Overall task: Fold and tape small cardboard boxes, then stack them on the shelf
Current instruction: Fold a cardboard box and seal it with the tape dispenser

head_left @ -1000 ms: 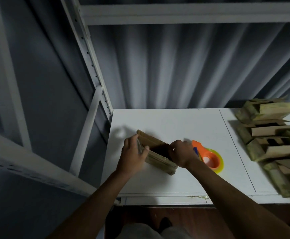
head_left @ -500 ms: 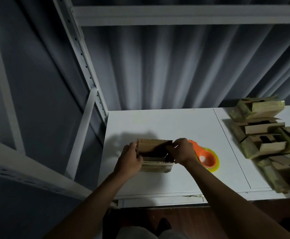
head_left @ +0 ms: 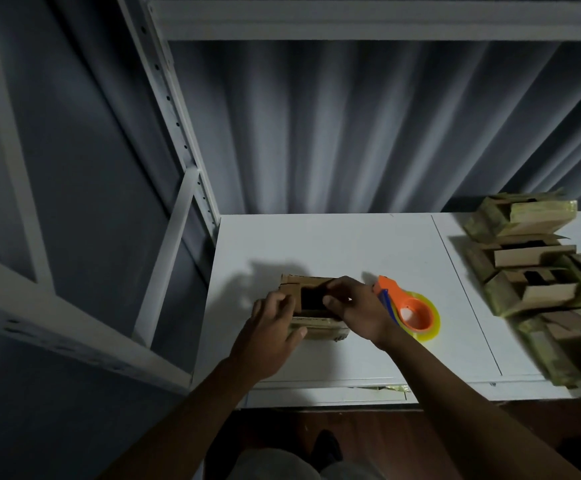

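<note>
Between the two grips on the shelf (head_left: 316,244), the box (head_left: 313,301) is clasped by left hand (head_left: 271,327) and right hand (head_left: 358,306), flaps unsealed, so they may spring open before the dispenser (head_left: 410,311), just right, is reached.

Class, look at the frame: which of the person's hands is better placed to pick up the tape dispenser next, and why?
Probably the right hand: the orange tape dispenser lies just beside it, while the left hand steadies the cardboard box on the far side.
</note>
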